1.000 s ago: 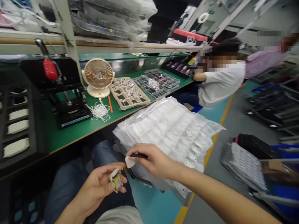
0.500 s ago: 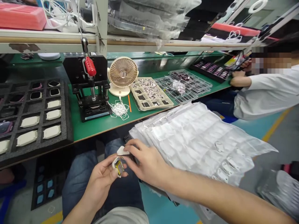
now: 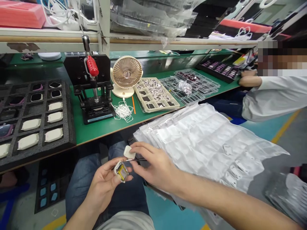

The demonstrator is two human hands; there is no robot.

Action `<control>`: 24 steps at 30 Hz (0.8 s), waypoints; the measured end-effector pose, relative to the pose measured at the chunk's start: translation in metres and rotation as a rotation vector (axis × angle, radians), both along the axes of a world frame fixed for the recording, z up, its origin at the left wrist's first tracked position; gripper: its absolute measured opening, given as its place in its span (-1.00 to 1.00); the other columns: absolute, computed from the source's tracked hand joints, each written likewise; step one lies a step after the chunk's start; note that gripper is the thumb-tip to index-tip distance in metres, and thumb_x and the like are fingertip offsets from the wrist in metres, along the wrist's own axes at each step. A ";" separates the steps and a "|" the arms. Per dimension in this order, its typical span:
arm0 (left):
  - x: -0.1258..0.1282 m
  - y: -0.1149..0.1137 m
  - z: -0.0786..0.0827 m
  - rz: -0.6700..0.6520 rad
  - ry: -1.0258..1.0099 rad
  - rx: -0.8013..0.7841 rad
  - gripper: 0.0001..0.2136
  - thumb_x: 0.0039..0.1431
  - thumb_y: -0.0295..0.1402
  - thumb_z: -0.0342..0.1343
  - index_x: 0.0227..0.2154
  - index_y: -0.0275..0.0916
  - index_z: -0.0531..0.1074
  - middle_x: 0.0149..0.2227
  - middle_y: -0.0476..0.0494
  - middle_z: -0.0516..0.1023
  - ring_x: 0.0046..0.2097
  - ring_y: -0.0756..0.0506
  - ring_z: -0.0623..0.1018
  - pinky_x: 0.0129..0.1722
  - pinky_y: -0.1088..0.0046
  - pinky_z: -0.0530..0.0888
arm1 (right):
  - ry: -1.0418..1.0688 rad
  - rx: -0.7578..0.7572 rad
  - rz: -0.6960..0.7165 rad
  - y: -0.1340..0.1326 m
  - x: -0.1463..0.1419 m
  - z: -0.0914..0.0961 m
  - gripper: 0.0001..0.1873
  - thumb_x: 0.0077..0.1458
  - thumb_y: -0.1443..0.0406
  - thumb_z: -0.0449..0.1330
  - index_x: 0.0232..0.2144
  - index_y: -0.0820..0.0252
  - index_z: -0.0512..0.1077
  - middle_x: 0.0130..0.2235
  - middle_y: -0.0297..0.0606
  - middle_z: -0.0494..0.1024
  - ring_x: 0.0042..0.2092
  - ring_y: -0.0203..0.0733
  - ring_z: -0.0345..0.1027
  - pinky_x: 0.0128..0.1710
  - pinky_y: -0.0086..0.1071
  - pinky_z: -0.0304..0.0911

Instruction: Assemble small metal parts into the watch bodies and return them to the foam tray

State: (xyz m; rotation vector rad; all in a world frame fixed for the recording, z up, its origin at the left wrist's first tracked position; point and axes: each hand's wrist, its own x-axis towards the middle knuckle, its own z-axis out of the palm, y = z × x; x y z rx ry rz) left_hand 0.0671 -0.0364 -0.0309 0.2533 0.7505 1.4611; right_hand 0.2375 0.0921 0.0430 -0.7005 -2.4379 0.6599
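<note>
Above my lap, my left hand (image 3: 104,180) is closed around a small white watch case (image 3: 123,172). The case is open towards me, and yellow and silver parts show inside. Just above it, my right hand (image 3: 157,166) pinches a white rounded-square cover (image 3: 129,152) between its fingers. A thin dark tool that looks like tweezers (image 3: 140,159) lies under the same fingers, with its tip near the upper rim of the case. The underside of the cover is hidden from me.
On the green bench stand a foam tray (image 3: 69,127) of watches, a black lever press (image 3: 97,110), a fan (image 3: 127,75) and a parts tray (image 3: 157,110). A stack of clear pocket sheets (image 3: 192,134) lies right of my lap. A co-worker's sleeve (image 3: 275,95) is at right.
The white cover has turned so that more of its flat face shows, and my right hand has shifted slightly right. The watch case has tilted a little more towards me.
</note>
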 end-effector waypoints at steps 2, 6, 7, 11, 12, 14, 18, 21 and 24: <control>0.001 -0.001 0.000 0.050 0.006 0.010 -0.56 0.05 -0.37 0.50 0.03 -0.11 0.66 0.02 -0.21 0.69 0.00 -0.22 0.67 0.01 0.27 0.64 | 0.105 -0.071 0.047 -0.004 0.002 0.006 -0.68 0.16 0.43 0.31 -0.03 0.10 0.50 0.01 -0.20 0.64 -0.01 -0.17 0.62 -0.04 -0.39 0.54; 0.003 -0.001 0.003 0.124 0.086 0.040 -0.56 -0.02 -0.40 0.53 -0.02 -0.10 0.69 0.05 -0.21 0.68 -0.01 -0.16 0.65 0.02 0.38 0.60 | 0.184 -0.204 0.154 -0.016 0.003 0.004 -0.56 0.10 0.52 0.31 0.01 0.10 0.51 0.03 -0.23 0.65 -0.04 -0.24 0.63 -0.01 -0.48 0.53; 0.004 -0.001 0.004 0.137 0.109 0.045 -0.56 -0.04 -0.41 0.54 -0.04 -0.11 0.70 0.07 -0.22 0.66 0.01 -0.17 0.65 0.02 0.37 0.60 | 0.194 -0.216 0.165 -0.019 0.002 0.001 -0.55 0.09 0.53 0.31 0.01 0.09 0.52 0.04 -0.24 0.65 -0.04 -0.24 0.64 -0.01 -0.49 0.54; 0.006 -0.001 0.007 0.176 0.149 0.035 -0.58 -0.12 -0.46 0.57 -0.12 -0.11 0.72 0.10 -0.24 0.63 0.04 -0.24 0.65 0.01 0.31 0.61 | 0.229 -0.196 0.179 -0.025 0.002 -0.010 -0.56 0.15 0.50 0.34 0.05 0.06 0.55 0.07 -0.21 0.67 0.02 -0.19 0.64 0.02 -0.45 0.54; 0.007 -0.002 0.007 0.182 0.153 0.033 -0.58 -0.13 -0.47 0.57 -0.13 -0.10 0.72 0.09 -0.24 0.64 0.05 -0.24 0.65 0.02 0.32 0.60 | 0.225 -0.186 0.182 -0.025 0.003 -0.011 -0.58 0.18 0.48 0.34 0.06 0.05 0.55 0.08 -0.20 0.67 0.03 -0.18 0.65 0.00 -0.46 0.55; 0.007 -0.002 0.006 0.194 0.164 0.032 -0.58 -0.14 -0.49 0.57 -0.14 -0.09 0.72 0.06 -0.22 0.65 0.05 -0.23 0.66 0.03 0.34 0.60 | 0.207 -0.168 0.194 -0.024 0.004 -0.013 -0.61 0.24 0.43 0.34 0.08 0.02 0.55 0.10 -0.20 0.67 0.01 -0.18 0.66 -0.07 -0.47 0.56; 0.006 -0.002 0.005 0.229 0.185 0.040 -0.56 -0.19 -0.52 0.59 -0.18 -0.08 0.73 0.03 -0.21 0.67 0.02 -0.22 0.68 -0.01 0.36 0.62 | 0.145 -0.108 0.223 -0.021 0.007 -0.013 -0.64 0.31 0.41 0.30 0.10 0.00 0.55 0.14 -0.19 0.65 -0.05 -0.22 0.68 -0.25 -0.51 0.51; 0.004 -0.001 0.005 0.243 0.211 0.058 -0.55 -0.22 -0.54 0.59 -0.19 -0.07 0.74 0.02 -0.20 0.68 0.00 -0.21 0.70 -0.03 0.38 0.63 | 0.110 -0.015 0.238 -0.020 0.009 -0.013 -0.66 0.33 0.41 0.24 0.09 0.02 0.53 0.16 -0.17 0.64 -0.04 -0.21 0.68 -0.31 -0.47 0.47; 0.003 0.000 0.005 0.249 0.240 0.080 -0.54 -0.22 -0.55 0.59 -0.18 -0.06 0.73 0.03 -0.20 0.68 0.01 -0.22 0.70 -0.03 0.36 0.64 | 0.089 0.091 0.262 -0.020 0.010 -0.015 -0.62 0.34 0.44 0.16 0.14 0.06 0.48 0.18 -0.11 0.62 -0.08 -0.19 0.69 -0.37 -0.42 0.45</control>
